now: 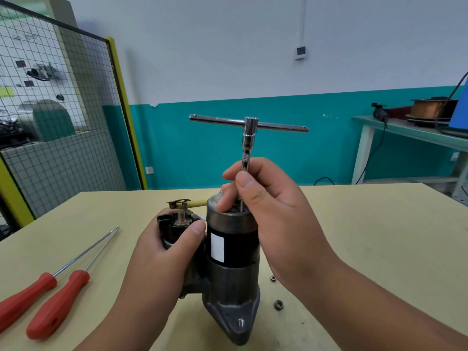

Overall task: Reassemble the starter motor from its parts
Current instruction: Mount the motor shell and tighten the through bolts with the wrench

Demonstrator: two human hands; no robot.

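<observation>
**Right hand** (266, 198): fingers (247, 184) curled. Thumb and forefinger pinch the thin shaft of the T-handle wrench (249, 127) low down, just above the top of the motor. The other fingers reach down to the rim of the end cap.

**T-handle wrench:** chrome, upright. The cross-bar is roughly level at the top and set off-centre, with the longer part to the left. The lower tip is hidden behind the fingers at the motor's top end.

**Left hand** (162, 252): fingers wrapped round the solenoid (177, 226), gripping it. The thumb (196, 230) presses on its front edge near the cap.

**Starter motor** (233, 249): stands upright on its nose housing, near the front middle of the surface (379, 224).
- Black cylindrical body with a white label facing the camera.
- Grey cast housing below, with a threaded mounting hole.
- Solenoid fixed alongside on the left, touching the body.
- Copper stud (181, 217) on the solenoid cap.
- Yellow-sleeved lead (195, 203) with a metal lug, lying just above the stud.

**Nuts, two:** loose on the surface just right of the motor's base. The nearer nut (278, 304) and the farther nut (273, 278) lie beside the right forearm.

**Screwdrivers, two:** first screwdriver (38, 290) and second screwdriver (58, 307), with red handles and long shafts. They lie side by side at the left front, tips pointing away toward the rear.

**Surface:** pale beige board.

**Surroundings:**
- Mesh panel (63, 122) in a yellow frame, at left.
- Second surface (405, 133) at right rear, bearing a wire spool (430, 108).
- White-and-teal wall with a small wall box (301, 52).
</observation>
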